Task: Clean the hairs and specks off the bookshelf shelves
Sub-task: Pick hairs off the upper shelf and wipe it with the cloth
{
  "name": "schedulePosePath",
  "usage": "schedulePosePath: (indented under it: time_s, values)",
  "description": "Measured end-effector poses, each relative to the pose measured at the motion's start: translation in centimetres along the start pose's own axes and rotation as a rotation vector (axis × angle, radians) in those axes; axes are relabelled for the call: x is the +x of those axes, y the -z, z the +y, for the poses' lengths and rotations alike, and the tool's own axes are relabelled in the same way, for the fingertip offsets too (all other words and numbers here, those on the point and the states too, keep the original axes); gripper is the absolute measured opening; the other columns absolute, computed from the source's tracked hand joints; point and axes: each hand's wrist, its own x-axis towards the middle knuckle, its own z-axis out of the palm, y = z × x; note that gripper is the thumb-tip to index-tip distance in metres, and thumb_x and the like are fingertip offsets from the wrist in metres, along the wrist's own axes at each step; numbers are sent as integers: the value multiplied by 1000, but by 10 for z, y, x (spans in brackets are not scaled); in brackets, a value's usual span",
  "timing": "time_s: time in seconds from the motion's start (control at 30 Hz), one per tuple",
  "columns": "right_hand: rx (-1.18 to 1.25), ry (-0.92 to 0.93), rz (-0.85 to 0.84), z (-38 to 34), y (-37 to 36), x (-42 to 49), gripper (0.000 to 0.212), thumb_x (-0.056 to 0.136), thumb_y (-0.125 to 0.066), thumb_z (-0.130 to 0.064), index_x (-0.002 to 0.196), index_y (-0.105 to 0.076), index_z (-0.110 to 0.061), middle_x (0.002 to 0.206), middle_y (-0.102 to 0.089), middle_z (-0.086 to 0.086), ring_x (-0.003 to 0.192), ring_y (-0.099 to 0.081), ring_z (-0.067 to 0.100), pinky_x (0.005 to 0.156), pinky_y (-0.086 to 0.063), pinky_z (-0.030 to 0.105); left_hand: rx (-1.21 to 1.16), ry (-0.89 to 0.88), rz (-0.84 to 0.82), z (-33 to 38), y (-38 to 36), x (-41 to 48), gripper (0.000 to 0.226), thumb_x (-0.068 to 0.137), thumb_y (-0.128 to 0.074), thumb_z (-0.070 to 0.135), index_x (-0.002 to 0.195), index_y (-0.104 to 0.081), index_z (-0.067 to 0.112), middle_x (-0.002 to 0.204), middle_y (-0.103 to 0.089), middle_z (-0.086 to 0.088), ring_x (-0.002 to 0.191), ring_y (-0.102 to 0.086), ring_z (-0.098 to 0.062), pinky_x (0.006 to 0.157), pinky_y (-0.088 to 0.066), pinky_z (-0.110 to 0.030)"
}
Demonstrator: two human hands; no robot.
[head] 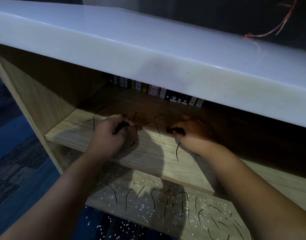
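Head view: left hand and right hand each pinch dark hairs. I'd gather the strand at twelve o'clock between them, sweeping the shelf toward its front.

Our left hand and right hand rest on the upper shelf; hairs lie between them, books behind, the lower shelf below.

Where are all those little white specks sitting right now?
In the head view, the white specks lie on the lower shelf among dark hairs, below the upper shelf; some sit on the floor beneath.
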Motion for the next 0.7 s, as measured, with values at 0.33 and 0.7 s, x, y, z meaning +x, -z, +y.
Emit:
schedulePosePath:
  time_s: [0.33, 0.7]
  values:
    - [-24, -57, 89, 10, -3, 28, 27, 90, -57, -20, 111, -70, -29, 115, -62, 1, 109, -58, 25, 87, -46, 32, 3, -9, 2, 3, 1, -2, 40, 91, -54, -2, 86, -64, 37, 100, -67, 5, 94, -63, -14, 82, -54, -45]
    - [35, -122, 78, 22, -2, 14, 25, 90, -58, -18, 107, -71, -32, 111, -58, 0, 104, -57, 25, 86, -47, 35, -16, 3, -8, 0, 1, -2, 36, 91, -52, 6, 91, -65, 40, 101, -68, 6, 91, -65, -20, 81, -54, -53]
